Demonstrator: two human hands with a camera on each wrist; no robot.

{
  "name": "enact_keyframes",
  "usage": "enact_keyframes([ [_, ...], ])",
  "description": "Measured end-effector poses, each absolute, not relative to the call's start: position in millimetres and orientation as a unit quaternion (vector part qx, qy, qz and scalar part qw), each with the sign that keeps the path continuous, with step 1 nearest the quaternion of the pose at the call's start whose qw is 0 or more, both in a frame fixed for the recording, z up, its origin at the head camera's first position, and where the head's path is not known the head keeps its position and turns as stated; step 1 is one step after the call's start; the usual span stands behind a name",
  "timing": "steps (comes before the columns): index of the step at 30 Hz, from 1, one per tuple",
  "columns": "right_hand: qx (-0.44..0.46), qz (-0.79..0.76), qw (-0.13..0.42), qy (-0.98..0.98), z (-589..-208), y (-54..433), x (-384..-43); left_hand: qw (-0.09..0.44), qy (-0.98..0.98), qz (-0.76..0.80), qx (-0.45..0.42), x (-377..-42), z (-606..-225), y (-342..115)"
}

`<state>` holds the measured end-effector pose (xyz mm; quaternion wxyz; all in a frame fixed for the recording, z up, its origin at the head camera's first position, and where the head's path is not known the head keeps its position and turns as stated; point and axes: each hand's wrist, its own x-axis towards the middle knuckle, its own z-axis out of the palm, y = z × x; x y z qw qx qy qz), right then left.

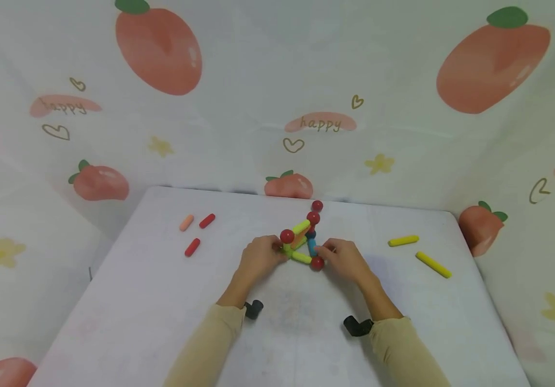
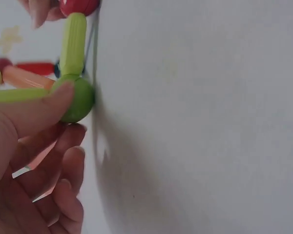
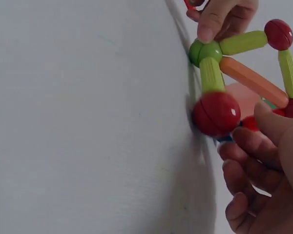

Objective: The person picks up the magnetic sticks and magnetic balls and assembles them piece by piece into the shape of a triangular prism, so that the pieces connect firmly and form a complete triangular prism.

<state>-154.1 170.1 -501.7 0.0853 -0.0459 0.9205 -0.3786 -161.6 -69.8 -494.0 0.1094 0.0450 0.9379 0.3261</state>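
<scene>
A frame of magnetic building sticks and balls stands mid-table. My left hand (image 1: 262, 257) pinches its green ball (image 2: 80, 100) between thumb and fingers. From that ball a lime-green stick (image 1: 301, 258) runs to a red ball (image 3: 216, 114) low at the front. My right hand (image 1: 345, 259) is at the frame's right side, fingers loosely bent, with fingertips at the blue stick (image 1: 312, 246) beside that red ball. Thumb and index finger stand apart in the right wrist view. An orange stick (image 3: 254, 82) slants across the frame, and another red ball (image 1: 286, 236) tops its left side.
A loose red ball (image 1: 317, 206) lies behind the frame. On the left are two short red sticks, one nearer (image 1: 192, 247), and a peach stick (image 1: 186, 223). Two yellow sticks, one farther back (image 1: 403, 241), lie to the right. A fruit-print cloth (image 1: 239, 107) hangs behind the table.
</scene>
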Motion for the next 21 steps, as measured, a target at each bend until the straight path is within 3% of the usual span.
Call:
enact_keyframes([
  [6, -0.086, -0.374, 0.031, 0.923, -509.0, 171.1, -177.9, 0.043, 0.955, 0.290, 0.043, -179.3, -500.4, -64.9],
  [10, -0.130, -0.351, -0.007, 0.927, -516.4, 170.2, -189.8, 0.036, 0.952, 0.304, 0.030, -175.7, -496.9, -75.2],
  [21, -0.092, -0.355, -0.011, 0.930, -518.5, 173.7, -182.2, -0.026, 0.918, 0.385, -0.089, -151.2, -486.6, -199.2],
])
